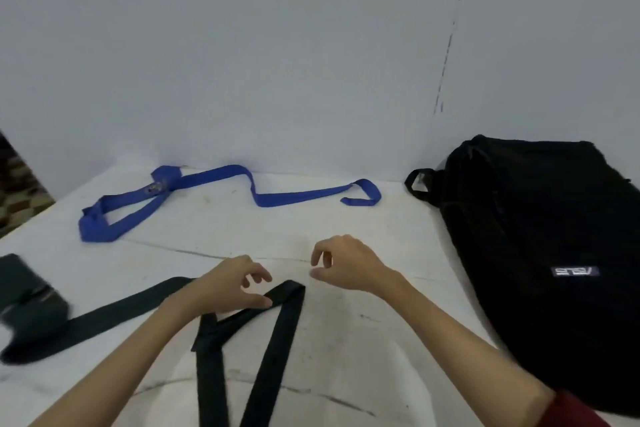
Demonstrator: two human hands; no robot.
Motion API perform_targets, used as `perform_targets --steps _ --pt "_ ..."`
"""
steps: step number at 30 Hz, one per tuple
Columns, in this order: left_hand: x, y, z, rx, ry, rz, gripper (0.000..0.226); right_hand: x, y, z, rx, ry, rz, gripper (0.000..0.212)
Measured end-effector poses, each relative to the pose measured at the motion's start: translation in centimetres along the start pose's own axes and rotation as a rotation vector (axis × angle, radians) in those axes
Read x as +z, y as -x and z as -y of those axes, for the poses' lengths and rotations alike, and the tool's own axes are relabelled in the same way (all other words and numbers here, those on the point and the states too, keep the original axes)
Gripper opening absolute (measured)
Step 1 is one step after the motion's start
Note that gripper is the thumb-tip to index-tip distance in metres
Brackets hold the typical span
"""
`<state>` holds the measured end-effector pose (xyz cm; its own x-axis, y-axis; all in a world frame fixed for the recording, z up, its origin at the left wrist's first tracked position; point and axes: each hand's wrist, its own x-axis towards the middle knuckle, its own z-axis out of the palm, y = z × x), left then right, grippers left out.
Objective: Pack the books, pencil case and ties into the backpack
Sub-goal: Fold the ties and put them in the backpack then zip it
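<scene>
Far left of the fingers, a dark case (29, 291) sits at the table (346, 225) edge, blurred, lying on the wide end of the black tie (277, 333). Beyond the fingertips, well apart, the blue tie (207, 191) sprawls along the wall.

Now the left hand (228, 284): fingers curled, thumb tip touching the tie's folded corner, index lifted just above it. It looks like a pinch forming, not yet closed. Best move, I'd say: nip both layers at that fold so the strips don't slide apart, then gather toward the body.

The right hand (343, 263) hovers just right of the fold, thumb and forefinger loosely hooked, holding nothing, clear of the cloth. It should drop onto the fold's other side to hold the crease.

Well right of those fingers, the backpack (540, 253) lies flat; whether its zip is open, I cannot tell.
</scene>
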<state>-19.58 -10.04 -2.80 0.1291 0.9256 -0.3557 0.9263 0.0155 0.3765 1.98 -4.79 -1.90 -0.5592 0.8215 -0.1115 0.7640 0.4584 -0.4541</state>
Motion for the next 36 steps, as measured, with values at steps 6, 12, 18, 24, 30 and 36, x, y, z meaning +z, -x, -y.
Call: perform_targets --steps 6,12,18,24,30,36 --pt "2.9 2.1 3.8 0.012 -0.006 -0.125 0.024 5.8 -2.7 3.8 -0.107 0.072 0.181 0.033" --pt "1.0 1.8 3.8 0.088 0.267 -0.147 0.018 2.9 -3.3 4.9 0.037 -0.044 -0.155 0.004" --pt "-0.4 1.7 6.7 0.195 -0.017 0.115 0.059 -7.0 -1.8 3.8 0.284 -0.808 -0.727 0.021" --pt "-0.8 0.5 9.3 0.221 -0.18 -0.048 0.015 -10.2 -0.1 2.8 0.404 -1.096 -0.804 0.002" --pt "-3.4 -0.3 6.5 0.236 0.147 -0.157 0.002 -6.9 -1.5 3.6 0.485 -1.229 -0.618 0.011" --pt "-10.0 -0.3 -0.5 0.438 0.191 -0.281 0.01 -6.3 -2.5 7.4 0.27 -0.63 -0.271 0.046"
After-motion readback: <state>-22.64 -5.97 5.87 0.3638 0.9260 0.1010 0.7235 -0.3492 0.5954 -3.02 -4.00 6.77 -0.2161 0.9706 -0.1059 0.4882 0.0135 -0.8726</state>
